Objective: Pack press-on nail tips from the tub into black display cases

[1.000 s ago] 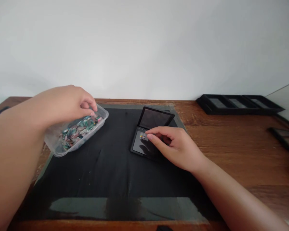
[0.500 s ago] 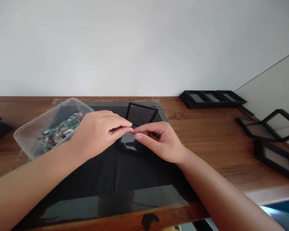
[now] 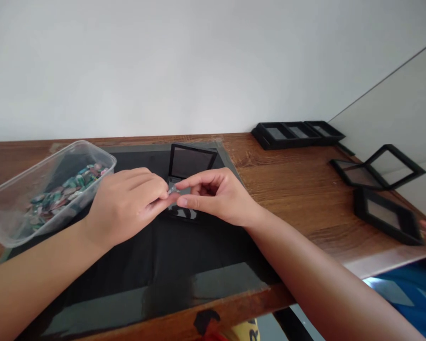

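My left hand (image 3: 128,203) is closed, pinching a small clear, shiny piece (image 3: 173,189) between thumb and forefinger. Meeting it from the other side is my right hand (image 3: 220,196), its forefinger and thumb tips closed at the same piece. What the piece is cannot be made out. Just behind and below the fingers stands an opened black-framed display case (image 3: 193,162) with clear panes; the hands hide part of its lower half. Left of my left hand, a clear plastic box (image 3: 7,203) holds many small, glossy green, pink and grey pieces (image 3: 62,194).
A black mat (image 3: 135,279) covers the middle of the wooden table (image 3: 287,189). Several black frames (image 3: 298,135) lie at the back right. An opened frame (image 3: 379,168) and a closed one (image 3: 386,215) are at the right edge. A white wall (image 3: 199,71) rises behind.
The view has shifted rightward, so things appear further left. My hands have turned slightly, and the small clear piece now shows between the fingertips.
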A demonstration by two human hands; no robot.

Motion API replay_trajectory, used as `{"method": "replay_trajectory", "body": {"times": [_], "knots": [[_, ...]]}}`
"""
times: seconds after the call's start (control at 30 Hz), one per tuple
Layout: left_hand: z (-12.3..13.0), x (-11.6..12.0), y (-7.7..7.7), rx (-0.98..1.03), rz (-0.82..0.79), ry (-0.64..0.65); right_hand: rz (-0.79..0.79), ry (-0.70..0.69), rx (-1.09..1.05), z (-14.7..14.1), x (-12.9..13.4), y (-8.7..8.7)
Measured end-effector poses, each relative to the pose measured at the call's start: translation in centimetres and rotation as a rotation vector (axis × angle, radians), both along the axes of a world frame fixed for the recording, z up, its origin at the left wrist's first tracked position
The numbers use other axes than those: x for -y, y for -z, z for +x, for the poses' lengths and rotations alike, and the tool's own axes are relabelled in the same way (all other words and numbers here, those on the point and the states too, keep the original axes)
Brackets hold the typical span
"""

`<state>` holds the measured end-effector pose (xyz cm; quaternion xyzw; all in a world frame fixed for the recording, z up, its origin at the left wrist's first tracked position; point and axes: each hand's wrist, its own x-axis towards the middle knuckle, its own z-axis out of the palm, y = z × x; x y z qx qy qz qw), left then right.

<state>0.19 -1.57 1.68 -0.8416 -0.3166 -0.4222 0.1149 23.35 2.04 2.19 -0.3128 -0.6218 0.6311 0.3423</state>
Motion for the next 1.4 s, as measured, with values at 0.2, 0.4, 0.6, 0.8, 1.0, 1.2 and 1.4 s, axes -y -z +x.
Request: {"method": "replay_trajectory", "body": {"times": [0.2,0.4,0.6,0.8,1.0,1.2,1.4], "knots": [[0.0,0.1,0.0,-0.058,0.049,0.004,0.009,-0.022,-0.028,-0.2,0.4,0.2],[-0.1,0.3,0.3,-0.100,0.061,-0.006,-0.056,-0.025,-0.056,-0.4,-0.1,0.3],[0.0,0.4,0.4,-0.079,0.056,0.043,-0.137,-0.084,-0.025,-0.4,-0.3,0.4],[0.1,0.6,0.3,-0.041,0.058,0.087,-0.204,-0.147,-0.114,-0.2,-0.4,-0.1],[0.1,0.6,0.4,-0.017,0.064,0.095,-0.195,-0.126,-0.046,0.1,-0.8,-0.3],[-0.1,0.3,0.5,-0.014,0.051,0.145,-0.223,-0.168,-0.019,0.3,-0.8,-0.4],[-0.1,-0.1,0.6,0.052,-0.011,0.182,-0.213,-0.197,0.003,0.4,-0.8,-0.8]]}}
